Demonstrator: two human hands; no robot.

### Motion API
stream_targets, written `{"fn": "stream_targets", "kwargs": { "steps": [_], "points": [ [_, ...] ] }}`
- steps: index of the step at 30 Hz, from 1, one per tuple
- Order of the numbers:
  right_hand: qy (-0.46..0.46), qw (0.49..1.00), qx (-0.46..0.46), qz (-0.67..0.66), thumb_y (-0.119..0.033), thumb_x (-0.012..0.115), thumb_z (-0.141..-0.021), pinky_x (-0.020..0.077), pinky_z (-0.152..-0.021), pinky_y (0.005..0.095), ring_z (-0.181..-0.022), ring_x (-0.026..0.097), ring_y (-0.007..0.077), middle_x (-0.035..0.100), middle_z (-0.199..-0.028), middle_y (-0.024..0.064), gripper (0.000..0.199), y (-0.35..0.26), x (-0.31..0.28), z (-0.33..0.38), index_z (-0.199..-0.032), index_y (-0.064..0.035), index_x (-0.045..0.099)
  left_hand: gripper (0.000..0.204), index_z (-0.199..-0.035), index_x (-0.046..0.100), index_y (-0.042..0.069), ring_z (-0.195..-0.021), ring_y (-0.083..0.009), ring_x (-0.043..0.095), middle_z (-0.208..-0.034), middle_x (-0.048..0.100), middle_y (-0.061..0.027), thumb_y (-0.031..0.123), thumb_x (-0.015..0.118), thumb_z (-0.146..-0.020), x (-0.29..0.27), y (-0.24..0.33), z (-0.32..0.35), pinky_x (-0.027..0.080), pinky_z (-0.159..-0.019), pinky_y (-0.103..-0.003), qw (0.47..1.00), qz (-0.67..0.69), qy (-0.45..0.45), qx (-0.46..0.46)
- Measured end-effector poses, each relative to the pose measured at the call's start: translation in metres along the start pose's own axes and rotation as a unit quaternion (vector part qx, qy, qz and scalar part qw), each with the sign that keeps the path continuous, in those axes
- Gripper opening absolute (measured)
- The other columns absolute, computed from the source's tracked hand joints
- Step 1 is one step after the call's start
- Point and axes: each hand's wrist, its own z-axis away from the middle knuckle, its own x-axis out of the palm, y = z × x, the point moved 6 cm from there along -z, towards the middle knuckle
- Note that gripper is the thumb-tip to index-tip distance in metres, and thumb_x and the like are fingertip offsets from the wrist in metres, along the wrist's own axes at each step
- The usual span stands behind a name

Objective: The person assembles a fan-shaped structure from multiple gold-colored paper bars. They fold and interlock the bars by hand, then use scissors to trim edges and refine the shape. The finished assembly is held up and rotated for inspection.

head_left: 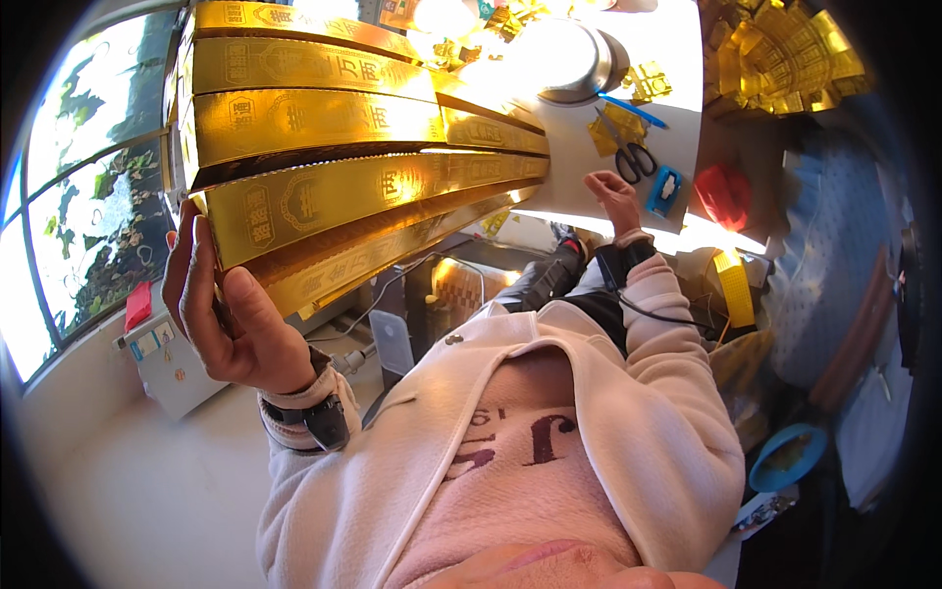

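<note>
A large piece made of long embossed gold foil paper strips [324, 118] fans out across the upper left, its wide end toward the window and its narrow end over the table. My left hand [240, 319] is at the lower corner of the wide end, fingers along the outer edge and thumb beneath, gripping it. Over the table's near edge, my right hand [616, 201] has its fingers bent together, apart from the gold piece; whatever is in them is too small to make out. Close to it lie black-handled scissors [636, 163] and a small blue box-shaped item [664, 191].
On the white table [574, 187] are a blue pen [636, 110], gold scraps [648, 80] and a round metal container [564, 61]. A red object [723, 194] lies beside it. Another folded gold foil piece [785, 59] is at the upper right; a blue basket [788, 457] stands lower right.
</note>
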Motion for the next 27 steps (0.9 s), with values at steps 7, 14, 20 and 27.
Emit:
{"fn": "stream_targets", "kwargs": {
  "steps": [7, 14, 20, 27],
  "points": [
    [-0.245, 0.948, -0.199, 0.045, -0.013, 0.076, -0.091, 0.0448, -0.067, 0.0222, -0.074, 0.053, 0.0038, 0.064, -0.080, -0.0041, 0.011, -0.244, 0.145, 0.043, -0.097, -0.0045, 0.075, 0.034, -0.136, 0.059, -0.002, -0.127, -0.0262, 0.060, -0.139, 0.060, -0.0173, 0.008, 0.050, -0.105, 0.001, 0.001, -0.004, 0.048, -0.107, -0.038, 1.000, 0.008, -0.003, 0.013],
    [-0.289, 0.940, -0.178, 0.041, -0.014, 0.077, -0.090, 0.0421, -0.067, 0.0222, -0.073, 0.050, 0.0033, 0.064, -0.082, -0.0056, 0.010, -0.260, 0.184, 0.045, -0.095, -0.0054, 0.075, 0.034, -0.134, 0.061, -0.002, -0.126, -0.0259, 0.060, -0.140, 0.060, -0.0178, 0.007, 0.050, -0.104, -0.002, 0.002, -0.003, 0.049, -0.106, -0.038, 0.999, -0.028, -0.019, 0.014],
    [-0.278, 0.935, -0.187, 0.115, -0.025, 0.080, -0.089, 0.0455, -0.062, 0.0256, -0.068, 0.055, 0.0062, 0.064, -0.075, -0.0018, 0.020, -0.258, 0.193, 0.043, -0.091, -0.0063, 0.072, 0.034, -0.130, 0.064, -0.001, -0.127, -0.0323, 0.059, -0.135, 0.063, -0.0219, 0.014, 0.056, -0.101, -0.002, -0.001, -0.003, 0.032, -0.118, -0.056, 1.000, 0.014, -0.001, 0.003],
    [-0.203, 0.902, -0.256, 0.282, -0.042, 0.077, -0.089, 0.0466, -0.058, 0.0350, -0.062, 0.060, 0.0194, 0.063, -0.070, 0.0033, 0.036, -0.280, 0.192, 0.053, -0.083, -0.0090, 0.064, 0.034, -0.135, 0.060, -0.003, -0.127, -0.0284, 0.058, -0.140, 0.059, -0.0196, 0.009, 0.050, -0.105, -0.001, 0.003, -0.004, 0.046, -0.109, -0.040, 0.999, -0.008, -0.023, 0.024]
  ]
}}
